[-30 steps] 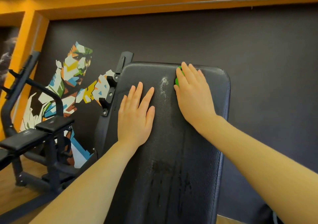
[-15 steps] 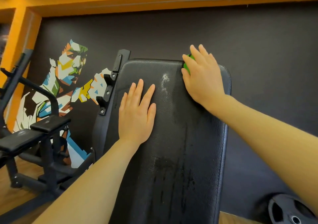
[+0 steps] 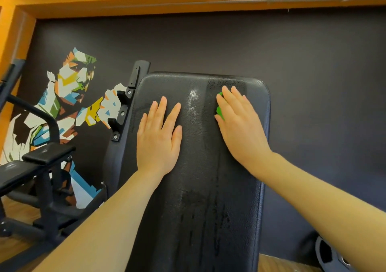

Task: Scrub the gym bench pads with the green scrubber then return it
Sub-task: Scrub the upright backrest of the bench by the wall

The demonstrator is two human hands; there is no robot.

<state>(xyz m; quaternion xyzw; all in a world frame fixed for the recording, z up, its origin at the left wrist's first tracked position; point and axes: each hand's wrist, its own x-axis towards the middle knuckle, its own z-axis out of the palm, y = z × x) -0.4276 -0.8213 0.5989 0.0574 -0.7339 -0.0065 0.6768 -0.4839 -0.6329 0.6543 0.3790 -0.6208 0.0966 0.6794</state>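
Pressing the green scrubber flat against the upper right of the black backrest pad under the right hand, fingers straight, not clenched. Bracing the pad's left half with the left hand, released, holding nothing. Showing wet streaks below; beyond, dark wall with mural.

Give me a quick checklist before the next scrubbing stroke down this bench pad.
1. Green scrubber under the right hand: ok, pressed flat against the bench pad.
2. Left hand bracing the pad: ok, flat on it, fingers straight.
3. Path below the scrubber: ok, nothing lies on it.
4. White residue patch between the hands: not ok, unscrubbed.
5. Grip on the scrubber: cannot tell, the hand hides most of it.
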